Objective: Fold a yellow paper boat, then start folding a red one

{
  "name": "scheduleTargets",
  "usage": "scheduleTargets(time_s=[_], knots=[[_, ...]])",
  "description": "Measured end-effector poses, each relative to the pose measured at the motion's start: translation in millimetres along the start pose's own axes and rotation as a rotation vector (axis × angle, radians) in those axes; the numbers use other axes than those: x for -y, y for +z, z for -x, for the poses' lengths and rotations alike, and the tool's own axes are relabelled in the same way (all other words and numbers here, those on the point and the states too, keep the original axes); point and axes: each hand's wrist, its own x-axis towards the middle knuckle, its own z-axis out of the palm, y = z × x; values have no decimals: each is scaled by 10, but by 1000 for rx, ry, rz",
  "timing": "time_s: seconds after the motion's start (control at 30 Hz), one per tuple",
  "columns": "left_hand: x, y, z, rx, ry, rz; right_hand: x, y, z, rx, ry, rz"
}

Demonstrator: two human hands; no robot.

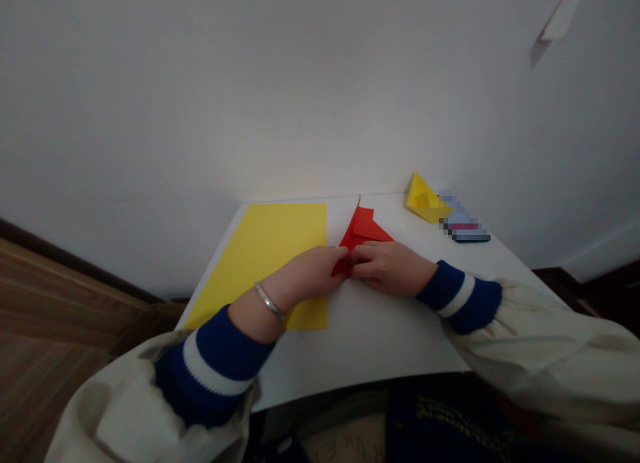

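A piece of red folded paper point(364, 227), with creased flaps and a pointed tip toward the wall, is between my two hands above the white table. My left hand point(320, 269) pinches its near left edge, fingers closed. On the other side my right hand point(393, 266) grips the near right part, its fingers bent and pressed together close to the left fingertips. The part of the paper under the fingers is hidden. Beneath my left hand and wrist lies a flat yellow sheet point(285, 233).
The white table point(380, 346) stands against a pale wall point(300, 103). A yellow folded paper boat point(424, 201) sits at the back right, against a phone-like object point(467, 226) that is blurred out. Wooden furniture point(60, 316) is at the left.
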Motion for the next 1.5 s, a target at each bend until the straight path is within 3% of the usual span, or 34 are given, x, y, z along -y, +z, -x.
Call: scheduleTargets(time_s=[0.6, 0.77, 0.93, 1.2, 1.5], knots=[[20, -19, 42, 0, 10, 0, -43, -116, 1, 33, 131, -94], [-19, 3, 64, -41, -15, -31, -51, -66, 38, 25, 130, -24], [-49, 18, 71, -97, 33, -138, -53, -46, 37, 2, 59, 45], [-11, 68, 46, -184, 99, -114, -19, -52, -1, 10, 93, 142], [-55, 43, 29, -196, 87, -268, 29, -80, -46, -24, 83, 300]])
